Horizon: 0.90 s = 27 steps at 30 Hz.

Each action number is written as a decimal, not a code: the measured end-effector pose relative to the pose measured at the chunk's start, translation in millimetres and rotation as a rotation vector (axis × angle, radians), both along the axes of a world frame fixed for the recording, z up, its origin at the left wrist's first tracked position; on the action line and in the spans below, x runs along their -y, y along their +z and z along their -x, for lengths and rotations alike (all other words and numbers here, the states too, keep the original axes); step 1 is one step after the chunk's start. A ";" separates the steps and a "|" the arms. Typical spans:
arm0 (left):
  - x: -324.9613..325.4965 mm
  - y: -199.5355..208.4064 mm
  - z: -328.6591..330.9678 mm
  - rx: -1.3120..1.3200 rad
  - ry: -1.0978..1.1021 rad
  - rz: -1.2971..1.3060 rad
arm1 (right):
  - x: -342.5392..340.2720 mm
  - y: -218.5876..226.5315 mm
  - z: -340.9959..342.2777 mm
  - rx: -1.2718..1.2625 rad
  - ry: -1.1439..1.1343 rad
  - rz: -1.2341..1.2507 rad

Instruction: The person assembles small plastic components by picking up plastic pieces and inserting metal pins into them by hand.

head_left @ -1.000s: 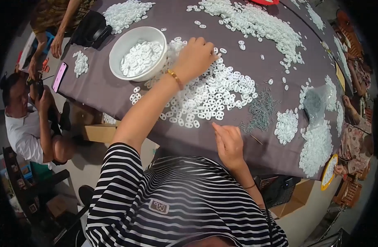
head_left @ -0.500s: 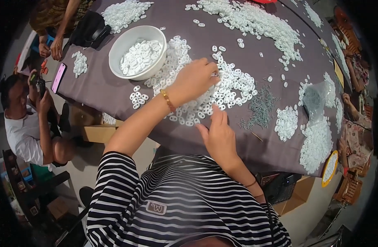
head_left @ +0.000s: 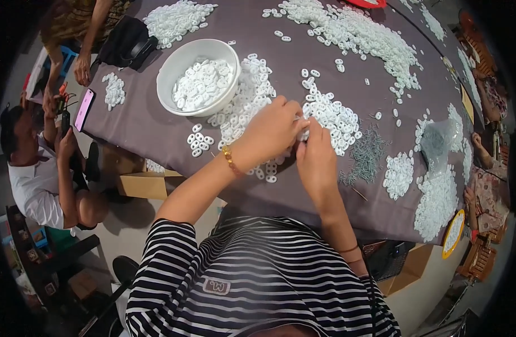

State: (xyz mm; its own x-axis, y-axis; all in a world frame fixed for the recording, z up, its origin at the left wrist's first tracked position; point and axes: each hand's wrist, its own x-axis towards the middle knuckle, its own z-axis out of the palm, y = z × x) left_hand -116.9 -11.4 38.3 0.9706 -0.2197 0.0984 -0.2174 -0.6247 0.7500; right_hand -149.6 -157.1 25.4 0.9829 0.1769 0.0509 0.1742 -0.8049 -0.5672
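Left hand (head_left: 276,128) appears to pinch a small white piece (head_left: 298,118), mostly hidden, above the table (head_left: 249,31); right hand (head_left: 318,160) meets it fingertip to fingertip, its own grasp unclear. Step in hand looks like close two-handed work on that piece, so the next move likely calls for a steady left pinch and fine right-finger control. Loose two-holed pieces (head_left: 333,119) lie just beyond the fingers, grey pins (head_left: 368,157) right, part-filled white bowl (head_left: 169,74) farther left.

Bright middle, dark and warped edges
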 end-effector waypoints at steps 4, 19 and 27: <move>-3.4 2.5 4.7 0.036 -0.006 0.028 | 3.3 -2.8 -18.8 0.111 -0.023 -0.037; -26.5 19.3 30.4 -0.249 -0.039 0.188 | 28.3 2.6 -23.0 0.033 0.019 -0.401; -15.6 19.6 44.1 -0.390 0.124 0.540 | 20.4 12.7 -3.3 0.278 0.333 -0.058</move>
